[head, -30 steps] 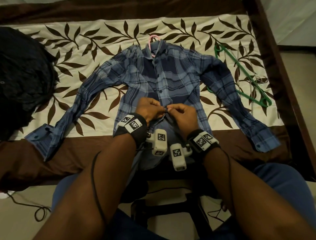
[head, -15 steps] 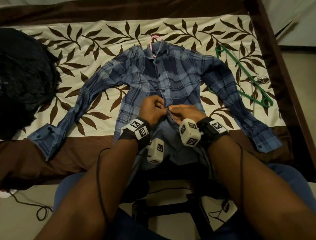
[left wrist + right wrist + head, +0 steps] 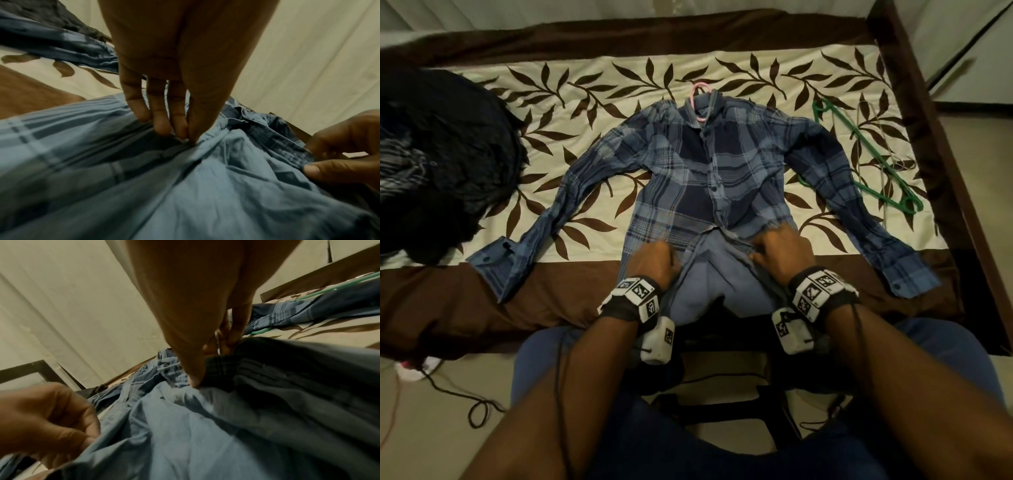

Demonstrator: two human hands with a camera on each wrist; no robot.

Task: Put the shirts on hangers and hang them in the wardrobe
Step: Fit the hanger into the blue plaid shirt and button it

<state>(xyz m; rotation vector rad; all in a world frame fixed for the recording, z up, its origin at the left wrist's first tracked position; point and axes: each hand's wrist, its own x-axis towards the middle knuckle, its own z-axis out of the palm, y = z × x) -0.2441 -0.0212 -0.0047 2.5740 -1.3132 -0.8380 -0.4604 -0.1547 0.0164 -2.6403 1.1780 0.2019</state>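
Observation:
A blue plaid shirt (image 3: 709, 171) lies spread face up on the bed, sleeves out, with a pink hanger (image 3: 700, 102) hook showing at its collar. Its upper buttons are closed and the lower front lies parted, showing the pale inside. My left hand (image 3: 657, 257) pinches the left front edge (image 3: 185, 139) near the hem. My right hand (image 3: 777, 246) pinches the right front placket (image 3: 216, 368) between thumb and fingers. The two hands are apart, one on each side of the opening.
A green hanger (image 3: 866, 154) and a thin wire hanger (image 3: 887, 171) lie on the bed right of the shirt. A heap of dark clothes (image 3: 438, 157) sits at the left. The brown bed frame (image 3: 935, 120) runs along the right. Cables (image 3: 476, 407) trail on the floor.
My hands were together at the middle of the shirt front. They have since moved down and apart, each pulling one front edge outward, so the lower front now lies parted.

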